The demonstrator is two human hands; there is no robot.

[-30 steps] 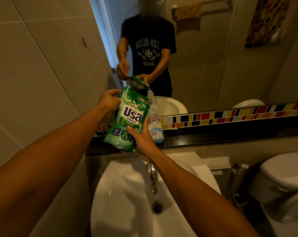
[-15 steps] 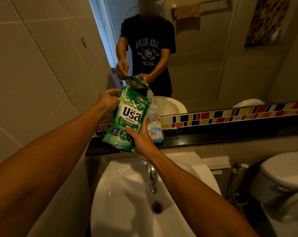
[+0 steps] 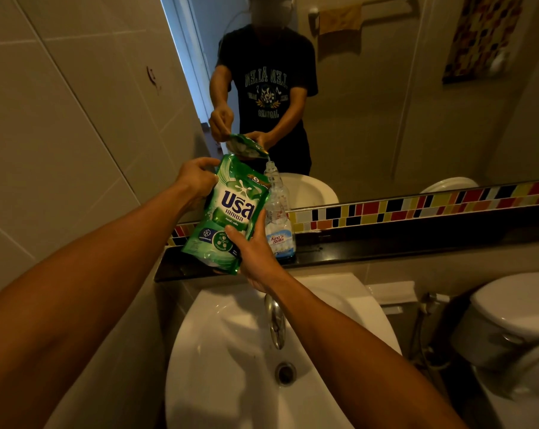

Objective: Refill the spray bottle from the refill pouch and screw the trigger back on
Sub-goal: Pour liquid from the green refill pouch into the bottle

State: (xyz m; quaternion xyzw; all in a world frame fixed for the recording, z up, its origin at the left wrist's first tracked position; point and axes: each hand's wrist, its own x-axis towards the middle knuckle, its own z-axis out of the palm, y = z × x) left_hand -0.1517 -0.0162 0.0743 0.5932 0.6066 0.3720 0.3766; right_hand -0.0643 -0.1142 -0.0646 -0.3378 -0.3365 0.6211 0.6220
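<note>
While the left hand (image 3: 197,181) grips the pouch (image 3: 228,212) top and the right hand (image 3: 256,252) clamps its bottom, it's tipped a touch further over the bottle (image 3: 277,218) on the ledge (image 3: 385,243) above the sink (image 3: 231,366); pouring continues, no trigger visible.

Shelf (image 3: 385,243): a narrow dark ledge runs left to right along the far wall, directly under the mirror and its strip of multicoloured tiles, above the white basin.
Finish: glossy and black, catching faint reflections along its near edge.
On the shelf: a clear spray bottle (image 3: 277,224) stands upright toward the left end, its neck open with no trigger fitted, a blue and white label across its lower half.
Bottle base: resting flat on the shelf, close to the tiled strip behind it.
Right stretch: bare dark surface reaching to the right frame edge.
Left end: partly hidden behind a green pouch held in front of it.
</note>
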